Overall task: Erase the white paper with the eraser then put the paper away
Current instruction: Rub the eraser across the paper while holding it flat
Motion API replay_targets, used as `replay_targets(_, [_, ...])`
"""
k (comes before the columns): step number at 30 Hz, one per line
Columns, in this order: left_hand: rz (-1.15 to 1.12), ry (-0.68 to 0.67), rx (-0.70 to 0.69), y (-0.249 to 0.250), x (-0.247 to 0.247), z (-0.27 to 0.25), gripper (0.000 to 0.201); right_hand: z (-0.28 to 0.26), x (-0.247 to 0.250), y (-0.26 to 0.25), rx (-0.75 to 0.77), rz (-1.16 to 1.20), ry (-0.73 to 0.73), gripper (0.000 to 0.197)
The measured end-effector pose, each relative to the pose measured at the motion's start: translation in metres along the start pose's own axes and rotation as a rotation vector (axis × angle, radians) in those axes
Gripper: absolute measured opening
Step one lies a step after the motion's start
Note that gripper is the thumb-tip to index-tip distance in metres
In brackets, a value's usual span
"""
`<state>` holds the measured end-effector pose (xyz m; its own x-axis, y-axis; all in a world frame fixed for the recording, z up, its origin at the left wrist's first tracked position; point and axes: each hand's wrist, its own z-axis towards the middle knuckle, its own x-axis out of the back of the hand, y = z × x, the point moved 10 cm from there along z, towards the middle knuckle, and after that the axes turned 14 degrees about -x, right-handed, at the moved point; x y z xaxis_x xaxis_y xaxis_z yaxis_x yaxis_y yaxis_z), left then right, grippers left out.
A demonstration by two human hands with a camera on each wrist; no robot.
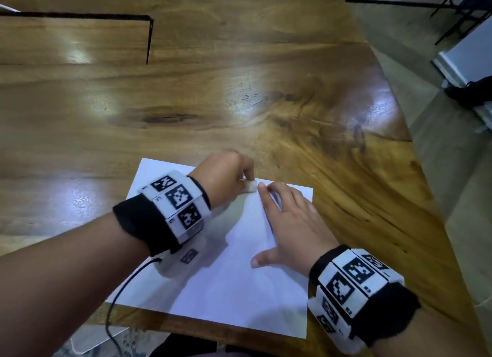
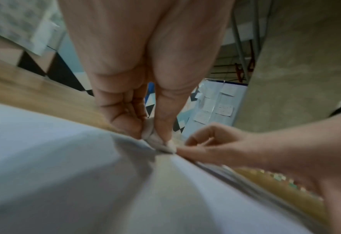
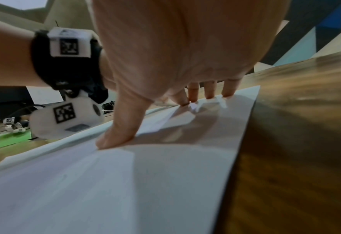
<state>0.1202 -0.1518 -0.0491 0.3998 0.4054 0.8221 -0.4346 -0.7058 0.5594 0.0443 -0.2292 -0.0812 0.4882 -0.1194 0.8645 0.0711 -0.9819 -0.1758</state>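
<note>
Erasing step in hand. Left hand pinches eraser against far edge of paper, which lies flat at near table edge. Right hand, fingers spread flat, pins sheet. Next likely: short firm rubs, steady hold-down, before putting paper away.

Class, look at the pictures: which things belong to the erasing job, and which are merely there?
Belong to the job:
white paper
eraser, pinched by left hand
right hand, pressing the paper flat

Merely there:
wooden table
black cable
</note>
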Motion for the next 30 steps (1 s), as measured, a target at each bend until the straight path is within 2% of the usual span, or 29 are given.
replay_targets(3, [-0.026,0.029,0.005,0.003,-0.004,-0.014,0.011,0.001,0.0,-0.001,0.001,-0.009,-0.004,0.128])
replay_targets(6, [-0.035,-0.102,-0.086,0.013,-0.023,-0.043,0.006,0.001,0.0,-0.001,0.001,-0.004,-0.002,0.128])
replay_targets(8, [-0.023,-0.142,-0.101,0.012,-0.022,-0.041,0.005,0.001,-0.001,-0.001,0.006,-0.017,0.001,0.129])
replay_targets(13, [-0.015,0.06,-0.027,-0.002,0.007,0.0,0.014,0.001,-0.001,-0.001,0.008,-0.023,0.0,0.128])
replay_targets(15, [-0.029,0.064,-0.038,-0.002,0.001,-0.01,0.011,0.001,-0.001,-0.001,0.009,-0.023,0.0,0.128])
replay_targets(18, [-0.052,0.002,-0.148,0.009,-0.017,-0.051,0.004,0.001,0.0,0.0,0.011,-0.019,0.009,0.128])
replay_targets(20, [-0.122,-0.079,-0.137,0.008,-0.028,-0.07,0.01,0.001,0.0,-0.001,0.011,-0.023,0.009,0.128])
replay_targets(22, [-0.104,-0.139,-0.144,0.008,-0.028,-0.066,0.009,0.0,0.0,-0.001,0.01,-0.034,0.009,0.128])
replay_targets(24, [-0.057,-0.086,-0.128,0.007,-0.014,-0.042,0.003,0.0,0.0,-0.002,0.009,-0.049,0.01,0.128])
replay_targets(27, [-0.014,0.066,-0.035,-0.003,0.006,-0.007,0.014,0.0,0.001,-0.001,0.001,-0.055,0.008,0.127])
replay_targets(30, [-0.038,0.066,-0.055,-0.001,-0.005,-0.023,0.007,0.0,0.0,-0.001,0.003,-0.045,0.002,0.127])
